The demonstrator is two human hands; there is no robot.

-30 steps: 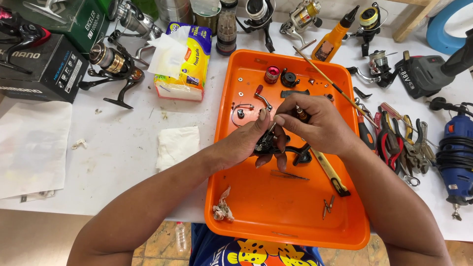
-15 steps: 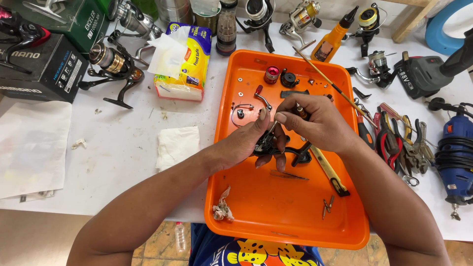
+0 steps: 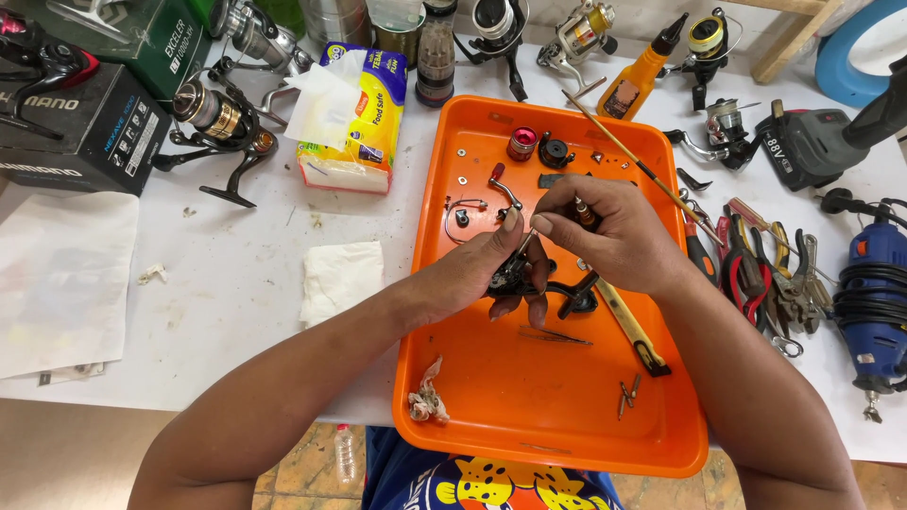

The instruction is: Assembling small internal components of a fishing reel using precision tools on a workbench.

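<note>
1. Black reel body sat over the orange tray, approx. centre.
2. Left hand gripped it, fingers curled underneath.
3. Right hand pinched a small screwdriver w/ thumb & fingers.
4. Yellow knife lay just beside; pliers lay right of tray.

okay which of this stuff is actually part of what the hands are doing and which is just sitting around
In use:
- left hand holding the black reel body
- right hand with a small screwdriver
- orange tray of loose parts

Lying about:
- tissue pack
- pliers
- blue rotary tool
- boxes
- spare reels
</note>
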